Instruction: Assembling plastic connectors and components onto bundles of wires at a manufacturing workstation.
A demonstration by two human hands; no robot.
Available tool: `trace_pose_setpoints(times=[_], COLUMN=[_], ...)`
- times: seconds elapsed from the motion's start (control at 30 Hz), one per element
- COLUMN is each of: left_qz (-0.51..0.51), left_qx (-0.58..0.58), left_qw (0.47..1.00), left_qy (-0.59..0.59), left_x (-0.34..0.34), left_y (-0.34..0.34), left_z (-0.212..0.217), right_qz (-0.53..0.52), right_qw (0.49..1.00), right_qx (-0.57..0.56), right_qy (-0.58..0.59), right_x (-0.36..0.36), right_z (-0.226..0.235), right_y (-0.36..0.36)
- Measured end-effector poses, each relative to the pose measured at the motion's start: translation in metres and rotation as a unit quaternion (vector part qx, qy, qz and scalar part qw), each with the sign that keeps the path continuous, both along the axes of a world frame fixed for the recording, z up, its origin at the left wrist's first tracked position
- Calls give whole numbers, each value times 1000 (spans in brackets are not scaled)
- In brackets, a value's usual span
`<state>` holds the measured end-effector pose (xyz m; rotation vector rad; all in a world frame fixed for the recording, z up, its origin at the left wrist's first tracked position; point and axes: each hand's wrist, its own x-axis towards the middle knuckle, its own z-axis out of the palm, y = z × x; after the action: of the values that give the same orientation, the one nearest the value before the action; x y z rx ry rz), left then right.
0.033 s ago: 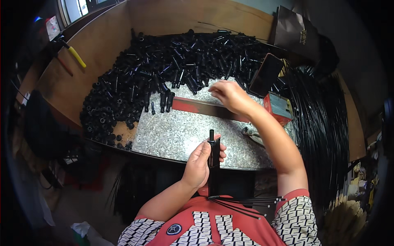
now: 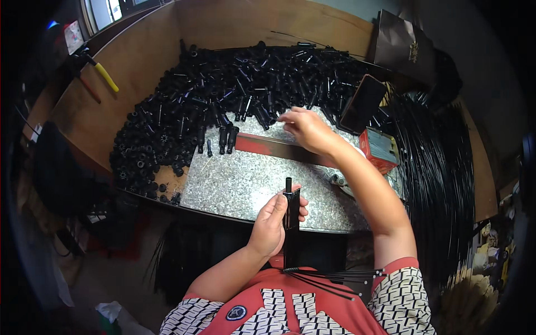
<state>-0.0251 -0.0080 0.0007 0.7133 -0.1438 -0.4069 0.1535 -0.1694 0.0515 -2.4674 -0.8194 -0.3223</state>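
On the metal sheet [image 2: 245,184], right hand [image 2: 304,129] reaches black caps [image 2: 223,95] (heaped).

1. Black rod bundle [image 2: 291,223]: slim, upright at lower centre of the frame, gripped at its upper part, loose ends splaying rightward below.
2. Black plastic caps [image 2: 223,95]: small cylinders heaped across the upper centre.

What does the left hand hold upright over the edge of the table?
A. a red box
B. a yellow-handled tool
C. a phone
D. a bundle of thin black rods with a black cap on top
D: the left hand grips a bundle of thin black rods, upright, topped with a black cap.
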Motion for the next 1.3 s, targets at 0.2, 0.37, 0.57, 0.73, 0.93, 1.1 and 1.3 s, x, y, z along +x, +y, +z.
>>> trace_pose_setpoints(times=[0.2, 0.37, 0.57, 0.73, 0.93, 1.1, 1.3], left_qz=[15, 15, 7, 16, 6, 5, 23], left_qx=[4, 2, 9, 19, 28, 40, 60], left_qw=[1000, 1000, 1000, 1000, 999, 998, 996], left_qy=[-1, -5, -22, -15, -35, -42, -58], left_x=[-3, -2, -1, -3, -4, -8, -11], left_y=[9, 10, 6, 8, 0, -3, -4], left_z=[3, 4, 3, 2, 7, 6, 6], right_qz=[-44, -114, -121, -72, 72, 101, 51], right_qw=[991, 976, 967, 918, 808, 799, 896], right_qx=[-111, -175, -223, 258, 415, 414, 303], right_qy=[-61, -59, 39, 294, 413, 425, 320], right_x=[37, 30, 17, -40, -96, -115, -128], right_z=[-32, -33, -12, 41, 44, 49, 54], right_y=[38, 28, -22, -19, -20, -9, 11])
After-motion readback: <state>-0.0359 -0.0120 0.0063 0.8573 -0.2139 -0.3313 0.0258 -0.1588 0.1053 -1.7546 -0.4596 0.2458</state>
